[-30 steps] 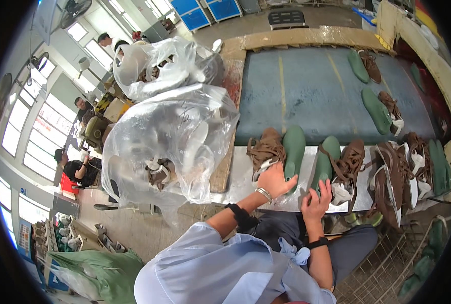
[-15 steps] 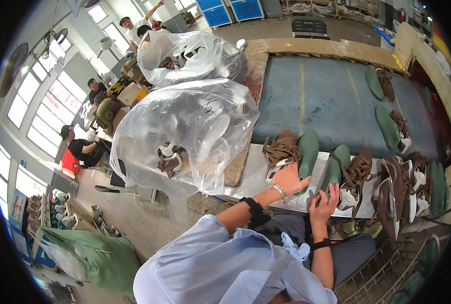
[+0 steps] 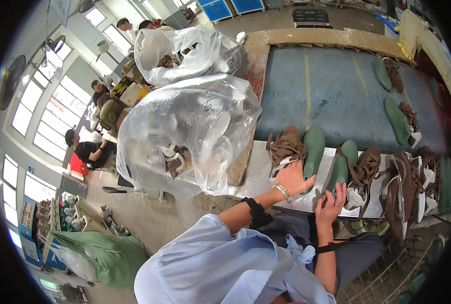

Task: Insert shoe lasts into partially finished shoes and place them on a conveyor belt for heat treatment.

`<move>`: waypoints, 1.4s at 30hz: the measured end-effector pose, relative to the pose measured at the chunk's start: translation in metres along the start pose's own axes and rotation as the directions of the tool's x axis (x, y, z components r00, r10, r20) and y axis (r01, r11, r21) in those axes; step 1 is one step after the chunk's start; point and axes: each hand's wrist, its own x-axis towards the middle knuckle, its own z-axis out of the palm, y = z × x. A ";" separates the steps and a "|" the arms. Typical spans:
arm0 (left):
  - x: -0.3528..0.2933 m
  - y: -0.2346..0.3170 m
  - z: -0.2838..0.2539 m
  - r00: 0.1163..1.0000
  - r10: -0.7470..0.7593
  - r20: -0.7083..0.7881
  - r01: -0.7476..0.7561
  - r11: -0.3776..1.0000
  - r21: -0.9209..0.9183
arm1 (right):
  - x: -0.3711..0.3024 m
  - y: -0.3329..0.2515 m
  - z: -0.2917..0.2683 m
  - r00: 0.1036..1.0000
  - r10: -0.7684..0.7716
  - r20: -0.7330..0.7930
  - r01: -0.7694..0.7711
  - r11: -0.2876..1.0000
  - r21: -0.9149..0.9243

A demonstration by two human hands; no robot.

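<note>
On the metal ledge, my left hand [image 3: 292,178] closes round the heel end of a brown lace-up shoe upper [image 3: 287,144]. Its thumb lies against the lower end of a green shoe last [image 3: 314,148]; the other fingers are mostly hidden. My right hand [image 3: 329,206] has its fingers curved and apart, the tips at the lower end of a second green last [image 3: 344,163]. Right of that last lies another brown shoe upper [image 3: 366,169] with white stuffing at its heel.
Behind the ledge runs a wide grey-green conveyor belt [image 3: 332,96], with lasts and uppers paired at its right. More brown uppers [image 3: 405,192] crowd the ledge's right end. Large clear plastic bags [image 3: 185,126] of shoe parts stand left. A wire basket [image 3: 387,273] is lower right.
The whole view has shifted slightly; both hands keep nearly the same places at the shoe upper and lasts. A background person's raised arm no longer shows.
</note>
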 end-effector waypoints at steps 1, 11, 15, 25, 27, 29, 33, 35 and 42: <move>0.001 0.001 -0.003 1.000 -0.003 0.014 0.003 1.000 -0.014 | 0.000 0.000 0.001 1.000 -0.006 -0.014 0.006 1.000 -0.007; -0.005 0.000 0.005 1.000 0.010 -0.016 -0.010 0.999 -0.043 | -0.005 0.003 -0.001 1.000 -0.006 -0.012 0.005 1.000 -0.013; 0.003 0.004 0.001 1.000 -0.008 0.023 0.010 0.995 -0.101 | -0.004 0.012 0.002 0.998 -0.024 -0.050 0.025 0.999 0.028; 0.008 -0.010 0.013 0.984 0.149 -0.093 -0.143 0.988 0.063 | 0.001 0.006 -0.006 0.998 0.059 0.000 -0.059 0.998 0.033; 0.008 -0.007 0.014 0.987 0.145 -0.075 -0.140 0.988 0.060 | 0.000 0.006 -0.006 0.998 0.062 -0.004 -0.062 0.998 0.018; 0.006 -0.006 0.008 0.990 0.141 -0.029 -0.139 0.989 0.055 | 0.000 0.006 -0.007 0.999 0.048 -0.004 -0.048 0.997 0.060; -0.011 -0.008 -0.025 0.963 0.102 0.250 -0.136 0.983 0.125 | -0.004 0.005 -0.006 0.999 0.036 0.004 -0.036 0.998 0.058; -0.024 0.008 -0.063 0.907 0.367 0.207 -0.396 0.910 0.125 | -0.003 0.007 -0.008 0.999 0.042 -0.013 -0.041 0.998 0.043; -0.044 0.095 -0.204 0.466 0.782 -0.414 -0.627 -0.038 -0.778 | -0.001 0.009 0.002 0.998 0.010 -0.067 -0.003 0.995 0.103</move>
